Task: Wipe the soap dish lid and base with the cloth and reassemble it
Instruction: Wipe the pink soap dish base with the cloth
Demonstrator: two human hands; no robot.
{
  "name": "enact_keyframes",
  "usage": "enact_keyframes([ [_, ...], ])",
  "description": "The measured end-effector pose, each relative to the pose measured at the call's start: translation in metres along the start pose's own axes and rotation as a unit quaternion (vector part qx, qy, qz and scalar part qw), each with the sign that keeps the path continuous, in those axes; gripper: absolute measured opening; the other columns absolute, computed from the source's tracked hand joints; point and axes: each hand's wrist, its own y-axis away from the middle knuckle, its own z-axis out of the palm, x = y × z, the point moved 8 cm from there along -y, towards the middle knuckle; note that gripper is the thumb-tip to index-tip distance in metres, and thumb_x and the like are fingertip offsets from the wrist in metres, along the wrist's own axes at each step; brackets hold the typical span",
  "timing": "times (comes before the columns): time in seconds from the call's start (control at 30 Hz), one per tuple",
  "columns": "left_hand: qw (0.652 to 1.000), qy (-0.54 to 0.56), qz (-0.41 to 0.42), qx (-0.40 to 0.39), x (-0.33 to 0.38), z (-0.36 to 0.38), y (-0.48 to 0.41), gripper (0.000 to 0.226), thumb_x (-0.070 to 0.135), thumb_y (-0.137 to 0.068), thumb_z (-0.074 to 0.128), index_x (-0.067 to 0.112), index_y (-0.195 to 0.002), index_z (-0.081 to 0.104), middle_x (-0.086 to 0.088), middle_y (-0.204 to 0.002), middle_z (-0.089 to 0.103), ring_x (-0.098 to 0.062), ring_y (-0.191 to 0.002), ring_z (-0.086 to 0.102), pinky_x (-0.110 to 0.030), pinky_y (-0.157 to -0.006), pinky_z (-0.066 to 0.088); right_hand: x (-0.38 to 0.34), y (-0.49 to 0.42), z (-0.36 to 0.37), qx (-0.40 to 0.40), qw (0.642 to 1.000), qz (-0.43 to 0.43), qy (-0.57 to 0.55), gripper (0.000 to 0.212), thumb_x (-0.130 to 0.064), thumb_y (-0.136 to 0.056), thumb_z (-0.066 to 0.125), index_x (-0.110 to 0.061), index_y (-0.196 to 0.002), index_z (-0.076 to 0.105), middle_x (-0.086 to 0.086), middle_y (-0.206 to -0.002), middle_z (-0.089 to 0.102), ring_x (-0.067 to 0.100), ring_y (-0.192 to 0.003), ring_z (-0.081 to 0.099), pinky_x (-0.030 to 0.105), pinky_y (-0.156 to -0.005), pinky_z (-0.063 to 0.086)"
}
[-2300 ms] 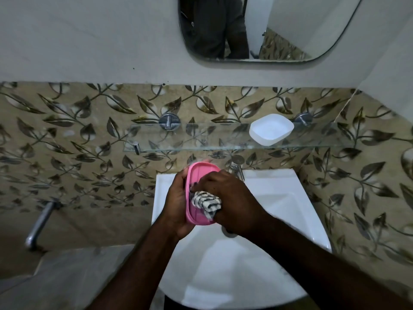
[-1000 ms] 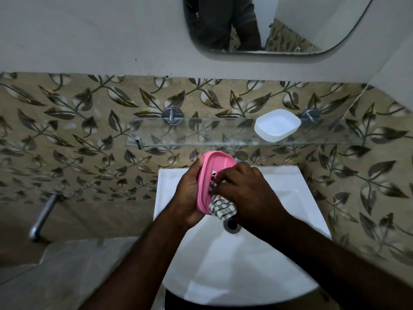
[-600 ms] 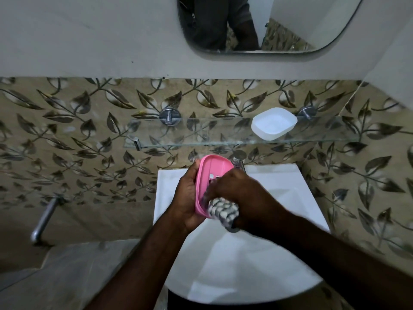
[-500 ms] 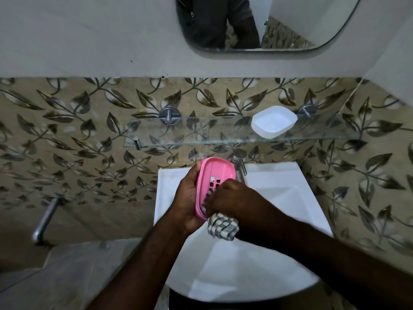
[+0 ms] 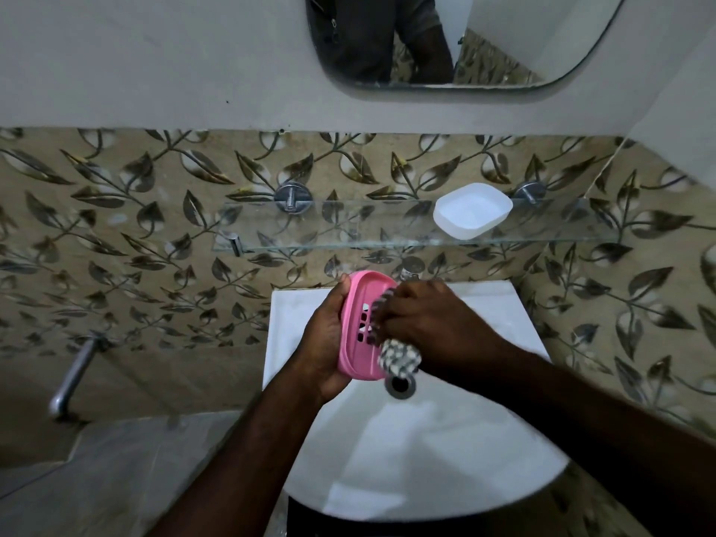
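My left hand [image 5: 323, 343] grips a pink slotted soap dish part [image 5: 358, 327] from its left side and holds it tilted over the sink. My right hand [image 5: 430, 323] holds a bunched black-and-white checked cloth [image 5: 399, 356] and presses it into the pink part's inner face. The cloth's loose end hangs below my right palm. A white soap dish part [image 5: 470, 209] sits open side up on the glass shelf [image 5: 329, 230], apart from both hands.
A white sink [image 5: 445, 459] lies below my hands, its drain [image 5: 401, 385] just under the cloth. A tap [image 5: 407, 275] stands behind the pink part. A mirror [image 5: 445, 44] hangs above. A metal pipe [image 5: 71, 381] juts out at the left wall.
My right hand has slid the cloth up along the pink part's inner face. The left hand keeps its hold, tilting the pink part a little.
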Motion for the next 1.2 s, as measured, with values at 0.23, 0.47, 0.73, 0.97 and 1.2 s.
enact_keyframes([
  [0.23,0.999,-0.032,-0.005,-0.024,0.001,0.009,0.003,0.065,0.058,-0.093,0.040,0.003,-0.119,0.063,-0.018,-0.095,0.072,-0.028,-0.081,0.070,-0.034,-0.071,0.056,-0.026,0.009,0.004,-0.053,0.997,-0.053,-0.020,0.025,-0.022,-0.067,0.074,-0.022,-0.092,0.070,-0.003,-0.100,0.067,0.027,-0.093,0.058,0.040,-0.075,0.047],
  [0.47,0.998,-0.053,0.004,-0.027,0.003,0.012,0.001,0.062,0.054,-0.094,0.038,0.001,-0.114,0.064,-0.019,-0.099,0.072,-0.030,-0.086,0.069,-0.039,-0.083,0.051,-0.007,0.009,-0.005,-0.008,1.000,-0.016,0.023,0.029,-0.022,-0.061,0.080,-0.021,-0.087,0.069,-0.004,-0.093,0.066,0.027,-0.090,0.058,0.039,-0.071,0.045],
  [0.73,0.998,-0.065,0.012,-0.005,0.004,0.013,0.000,0.062,0.057,-0.094,0.038,0.005,-0.119,0.063,-0.018,-0.106,0.071,-0.033,-0.096,0.065,-0.041,-0.085,0.050,0.007,0.012,-0.008,0.033,0.999,0.028,0.003,0.030,-0.022,-0.064,0.085,-0.022,-0.090,0.069,-0.004,-0.095,0.068,0.029,-0.089,0.059,0.039,-0.070,0.047],
  [0.97,0.998,-0.055,0.005,-0.001,0.001,0.005,0.002,0.068,0.058,-0.090,0.043,0.001,-0.123,0.059,-0.020,-0.102,0.070,-0.030,-0.089,0.068,-0.034,-0.071,0.057,-0.042,0.015,0.009,0.042,0.996,-0.044,-0.066,0.013,-0.006,-0.072,0.069,-0.009,-0.085,0.070,0.008,-0.092,0.069,0.031,-0.084,0.059,0.041,-0.074,0.047],
  [1.2,0.998,-0.057,0.005,0.016,-0.010,0.002,0.004,0.056,0.052,-0.094,0.043,0.005,-0.118,0.064,-0.020,-0.109,0.071,-0.034,-0.099,0.066,-0.045,-0.093,0.049,0.001,0.007,0.005,0.038,0.997,0.066,-0.031,0.020,-0.010,-0.058,0.076,-0.017,-0.073,0.064,0.002,-0.076,0.064,0.021,-0.072,0.052,0.034,-0.070,0.040],
])
